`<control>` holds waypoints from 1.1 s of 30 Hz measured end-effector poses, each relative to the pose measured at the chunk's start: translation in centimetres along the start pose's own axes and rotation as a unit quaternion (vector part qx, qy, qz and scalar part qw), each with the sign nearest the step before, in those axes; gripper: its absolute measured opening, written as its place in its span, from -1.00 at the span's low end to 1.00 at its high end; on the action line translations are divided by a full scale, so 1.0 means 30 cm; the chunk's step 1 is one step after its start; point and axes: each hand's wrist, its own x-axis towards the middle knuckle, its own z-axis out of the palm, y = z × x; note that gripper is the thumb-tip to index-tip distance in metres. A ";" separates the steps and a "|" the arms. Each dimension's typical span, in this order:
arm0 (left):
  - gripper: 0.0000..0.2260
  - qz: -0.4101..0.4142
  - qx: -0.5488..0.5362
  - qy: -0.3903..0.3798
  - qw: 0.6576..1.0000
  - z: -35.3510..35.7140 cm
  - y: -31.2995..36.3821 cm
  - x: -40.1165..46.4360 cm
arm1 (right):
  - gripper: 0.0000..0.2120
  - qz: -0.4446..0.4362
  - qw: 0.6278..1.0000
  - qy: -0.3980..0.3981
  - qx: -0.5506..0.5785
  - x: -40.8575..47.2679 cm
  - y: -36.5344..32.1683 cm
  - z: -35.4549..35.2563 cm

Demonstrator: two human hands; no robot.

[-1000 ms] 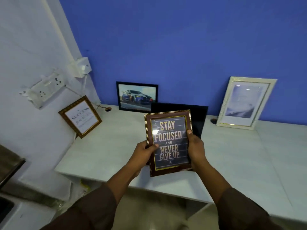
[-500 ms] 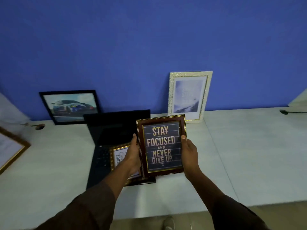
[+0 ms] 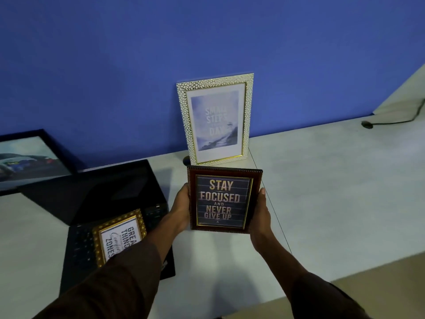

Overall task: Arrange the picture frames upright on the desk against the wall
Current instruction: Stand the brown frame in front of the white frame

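A brown frame reading "STAY FOCUSED AND NEVER GIVE UP" is held above the pale desk, facing me. My left hand grips its left edge and my right hand grips its right edge. Just behind it a white pebbled frame stands upright, leaning on the blue wall. A black frame with a car picture leans on the wall at far left. A gold ornate frame lies flat on a black laptop, partly hidden by my left sleeve.
The open black laptop sits on the desk left of my hands. A dark cable runs across the desk's far right corner by a white side wall. The desk's front edge crosses the lower right, with floor below it.
The view has swung right and closer. The brown frame, still in both hands, now sits directly in front of the white frame; the car frame has slid to the left edge.
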 end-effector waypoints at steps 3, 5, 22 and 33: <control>-0.54 -0.017 -0.009 -0.020 1.000 0.029 0.007 0.060 | -0.48 0.012 1.000 0.013 0.014 0.051 0.012 -0.025; -0.54 -0.017 -0.003 -0.025 1.000 0.046 0.004 0.102 | -0.49 0.015 1.000 0.019 0.009 0.078 0.018 -0.038; -0.51 -0.021 0.053 -0.013 0.998 0.064 -0.079 0.119 | -0.45 0.011 0.991 0.126 -0.040 0.098 0.138 -0.123; -0.49 0.032 0.067 0.011 0.997 -0.365 -0.210 -0.220 | -0.32 0.051 0.972 0.215 -0.081 -0.257 0.357 0.050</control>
